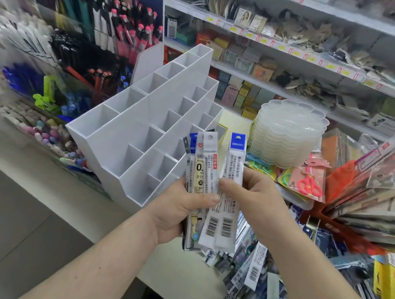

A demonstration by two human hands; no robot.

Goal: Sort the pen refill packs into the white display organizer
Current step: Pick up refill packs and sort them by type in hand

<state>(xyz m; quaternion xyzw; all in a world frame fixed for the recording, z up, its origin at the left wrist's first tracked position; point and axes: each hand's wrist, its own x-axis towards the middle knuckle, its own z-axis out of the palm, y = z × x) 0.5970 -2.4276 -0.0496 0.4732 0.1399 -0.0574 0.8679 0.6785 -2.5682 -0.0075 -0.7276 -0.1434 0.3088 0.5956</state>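
The right hand [254, 194] pinches one blue-headed refill pack [233, 174] between thumb and fingers [227, 182], drawing it clear of the fan of refill packs [202, 163] that the left hand [179, 208] grips, thumb across their fronts. This looks like the picking-out step; next, the single pack needs carrying up and left and dropping upright into a compartment. The white display organizer [133, 127] stands just beyond the hands on the pale surface [177, 275], its visible compartments empty. More packs lie heaped [249, 272] below.
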